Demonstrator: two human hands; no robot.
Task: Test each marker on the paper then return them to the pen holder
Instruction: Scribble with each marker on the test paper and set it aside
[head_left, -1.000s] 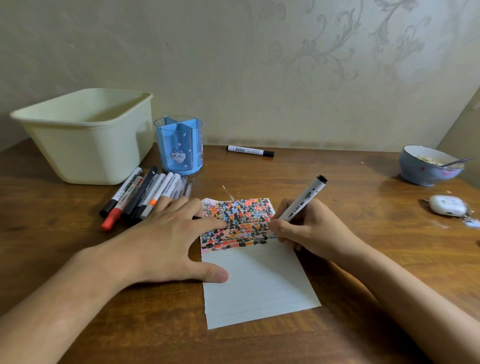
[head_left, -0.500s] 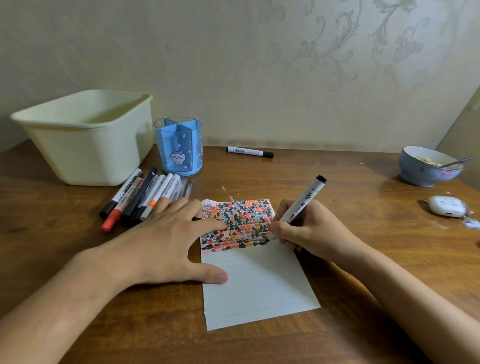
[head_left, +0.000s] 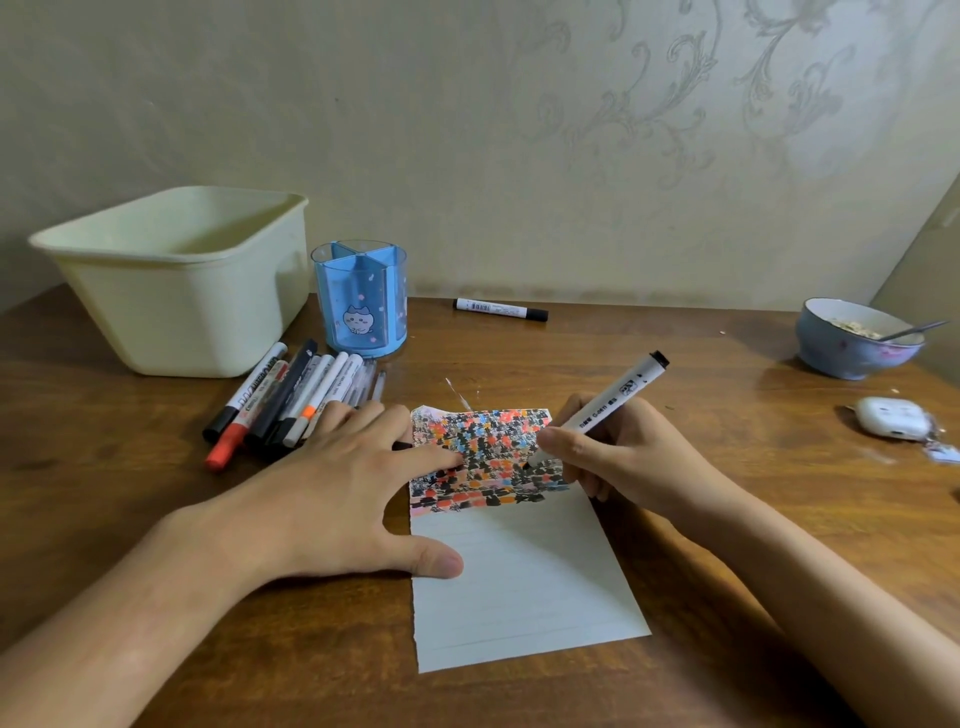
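Surface (head_left: 675, 374) of dark wood carries everything: a cream tub (head_left: 176, 280) at the back left, the blue pen holder (head_left: 359, 299) just beside it with its visible compartments showing no markers, and the lined paper (head_left: 519, 587) in front of me. My left hand (head_left: 332, 499) lies spread and flat on the paper's left edge, fingers straight, pinning it. My right hand (head_left: 618, 467) has its grip closed round a black-capped white marker (head_left: 618, 400), fingers curled on the barrel, the tip down on the patch of coloured test marks (head_left: 483, 457) at the top of the sheet. So I judge I am mid-test with this marker; next it wants capping and standing in the holder, though I cannot see where its cap is. A bundle of markers (head_left: 291, 400) lies beside the holder, partly hidden behind my left fingers, and one more marker (head_left: 501, 309) lies apart near the wall. Whether the tip truly touches paper is hard to make out.
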